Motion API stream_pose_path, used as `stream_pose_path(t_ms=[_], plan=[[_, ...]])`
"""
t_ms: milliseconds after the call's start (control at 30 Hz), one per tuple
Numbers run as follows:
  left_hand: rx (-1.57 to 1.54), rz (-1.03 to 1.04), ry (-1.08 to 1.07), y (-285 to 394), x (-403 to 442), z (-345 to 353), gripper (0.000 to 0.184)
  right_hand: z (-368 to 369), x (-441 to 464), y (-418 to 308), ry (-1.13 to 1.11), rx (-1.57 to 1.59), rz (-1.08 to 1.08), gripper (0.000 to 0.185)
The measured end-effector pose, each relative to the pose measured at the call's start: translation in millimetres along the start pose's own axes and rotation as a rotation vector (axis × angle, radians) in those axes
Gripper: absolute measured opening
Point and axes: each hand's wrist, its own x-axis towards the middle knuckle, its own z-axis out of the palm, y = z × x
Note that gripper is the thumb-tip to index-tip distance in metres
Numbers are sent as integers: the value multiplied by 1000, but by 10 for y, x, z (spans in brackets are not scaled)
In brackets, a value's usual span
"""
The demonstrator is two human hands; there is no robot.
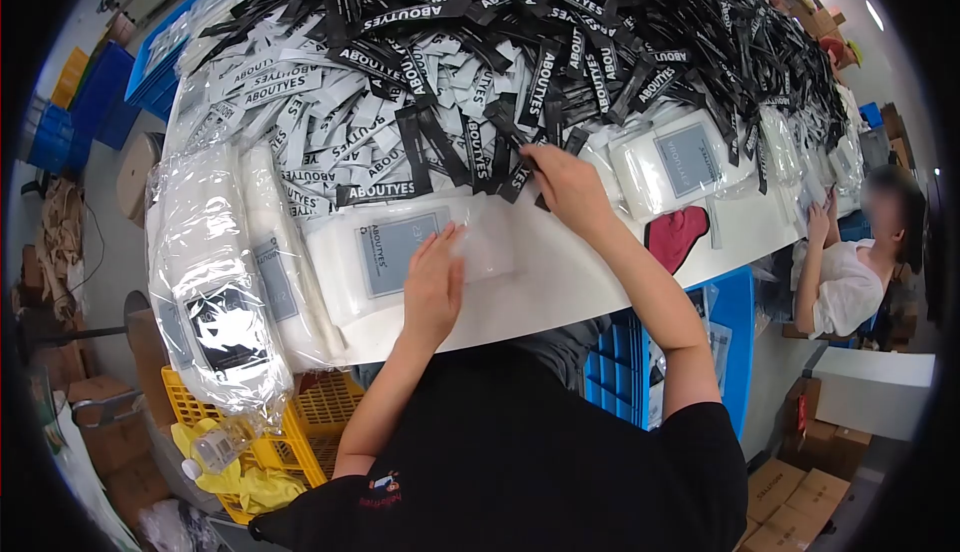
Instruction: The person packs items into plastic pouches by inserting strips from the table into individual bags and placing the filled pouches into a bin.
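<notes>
My left hand (434,290) lies with its fingers stretched out on a flat frosted plastic bag (335,262) that has a grey printed label (385,254). The bag rests on the white table near its front edge. My right hand (572,190) reaches to the front of a large heap of sachets, its fingers closed on a black sachet (511,130). Black sachets (540,82) with white lettering cover much of the heap, and white sachets (310,117) show on its left side. My right fingertips are partly hidden.
Clear-wrapped packs (205,262) are stacked at left; another labelled pack (680,160) lies at right beside a dark red cloth (677,238). Below the table edge are a yellow crate (315,412) and a blue crate (738,342). Another person (850,282) sits at far right.
</notes>
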Motion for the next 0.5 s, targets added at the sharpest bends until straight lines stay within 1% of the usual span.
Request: stream_pose_path(t_ms=[33,67,100,167,200,267,300,400,433,500], plan=[[-55,-84,76,-14,-34,38,32,-10,144,-21,73,-6,-108,35],[-110,-167,150,-13,-56,60,28,-6,292,-97,84,-15,-94,36],[-183,-243,148,-1,-64,65,25,29,438,-164,97,-24,-79,37],[-324,-394,142,14,-64,46,19,283,734,-98,275,-151,-131,39],[-295,-352,148,22,-59,26,17,387,830,-38,365,-212,-155,40],[-234,-270,170,30,-26,-7,12,494,953,96,383,-337,-162,39],[-244,-266,179,24,-21,-9,12,497,989,100,388,-399,-168,38],[-285,-270,189,8,-33,-15,10,406,938,88,299,-117,-205,34],[-303,-281,188,10,-34,-22,8,360,917,46,322,-58,-259,30],[-347,-272,197,-14,-36,-11,6,224,814,-65,292,-54,-286,29]])
